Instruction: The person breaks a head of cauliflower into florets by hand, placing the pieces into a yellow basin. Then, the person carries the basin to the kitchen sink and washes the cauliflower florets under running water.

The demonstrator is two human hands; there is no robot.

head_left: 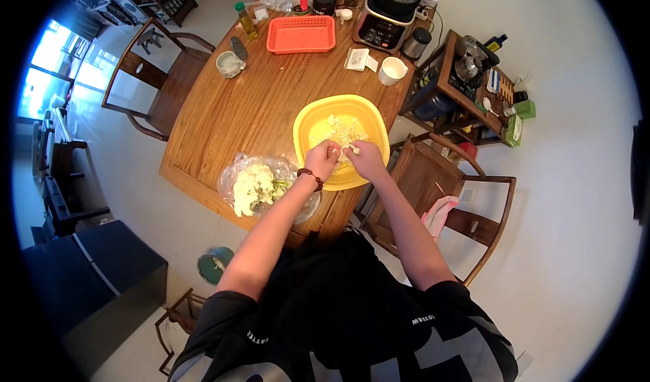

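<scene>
Cauliflower bits (346,129) lie in the yellow basin (314,115) on the counter (210,121), left hand (320,161) narrowed beside right hand (366,163) pinching a small piece (354,150), the shirt's white lettering (425,320) too small to read.

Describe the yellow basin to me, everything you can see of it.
The yellow basin looks like smooth plastic: a rounded square with sloping walls and a raised rim. It sits upright on the wooden table, near the edge at the person's right. Small pale cauliflower pieces lie inside. The left hand and right hand are over it; whether they touch it is unclear.
</scene>
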